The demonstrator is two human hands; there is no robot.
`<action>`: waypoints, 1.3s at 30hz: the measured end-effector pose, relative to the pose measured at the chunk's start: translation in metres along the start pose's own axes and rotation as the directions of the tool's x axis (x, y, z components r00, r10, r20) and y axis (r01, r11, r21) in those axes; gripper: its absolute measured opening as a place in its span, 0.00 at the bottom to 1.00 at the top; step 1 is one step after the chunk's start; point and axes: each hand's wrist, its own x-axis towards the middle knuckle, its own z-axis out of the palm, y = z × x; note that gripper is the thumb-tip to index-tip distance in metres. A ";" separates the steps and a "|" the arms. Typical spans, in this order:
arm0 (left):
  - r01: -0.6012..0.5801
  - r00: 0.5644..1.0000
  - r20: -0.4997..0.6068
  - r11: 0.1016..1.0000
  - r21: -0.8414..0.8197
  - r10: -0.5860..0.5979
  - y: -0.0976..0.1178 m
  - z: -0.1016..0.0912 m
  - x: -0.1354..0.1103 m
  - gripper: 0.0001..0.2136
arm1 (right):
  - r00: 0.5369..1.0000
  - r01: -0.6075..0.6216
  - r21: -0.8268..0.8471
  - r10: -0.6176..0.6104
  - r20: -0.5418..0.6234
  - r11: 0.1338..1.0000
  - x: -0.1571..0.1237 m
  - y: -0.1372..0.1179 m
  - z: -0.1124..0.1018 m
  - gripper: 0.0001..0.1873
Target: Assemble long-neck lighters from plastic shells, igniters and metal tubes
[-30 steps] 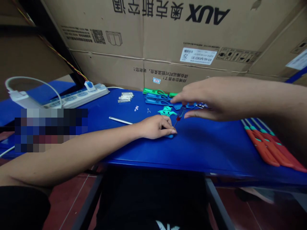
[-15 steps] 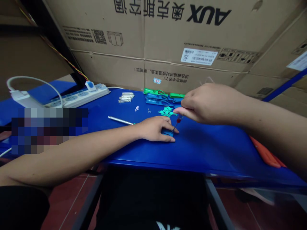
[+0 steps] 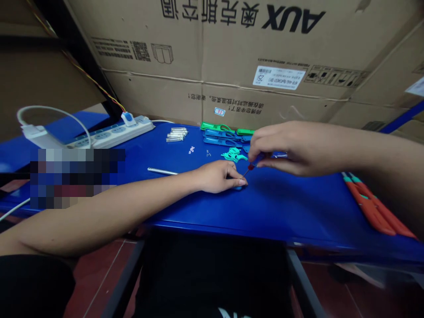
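My left hand (image 3: 220, 176) rests on the blue table, its thumb and fingers closed together over a small blue plastic piece (image 3: 237, 188) that is mostly covered. In my right hand (image 3: 281, 148) is a screwdriver (image 3: 251, 167) with a red collar, gripped between thumb and fingers. Its thin shaft slants down to my left fingertips; the tip is hidden there. Just behind my left hand lies a pile of teal plastic pieces (image 3: 232, 154). A silver metal rod (image 3: 162, 171) lies beyond my left forearm.
Blue plastic housings (image 3: 221, 141) and a green housing (image 3: 217, 127) line the back. Several silvery-clear cylinders (image 3: 176, 134), small pink parts (image 3: 191, 150) and tiny pins (image 3: 208, 153) lie left. Orange-handled tools (image 3: 374, 207) sit right. A power strip (image 3: 115, 130) and cardboard box (image 3: 228, 48) stand behind.
My left thumb has moved forward to meet the fingertips by the screwdriver's shaft, covering more of the blue piece. My right hand has shifted slightly, and its fingers have changed their grip.
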 end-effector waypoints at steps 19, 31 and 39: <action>0.023 1.000 0.012 0.994 0.103 -0.024 0.005 -0.003 -0.004 0.17 | 0.980 -0.107 -0.317 0.155 0.128 0.942 0.014 -0.010 0.002 0.16; 0.041 0.999 0.009 0.987 0.154 -0.043 0.007 -0.002 -0.005 0.22 | 0.867 -0.495 -0.077 0.498 0.020 0.866 0.025 -0.014 0.022 0.27; 0.079 0.996 -0.051 0.995 0.053 -0.076 0.006 0.002 -0.003 0.12 | 0.917 -0.395 -0.043 0.391 -0.074 0.918 0.016 -0.014 0.017 0.22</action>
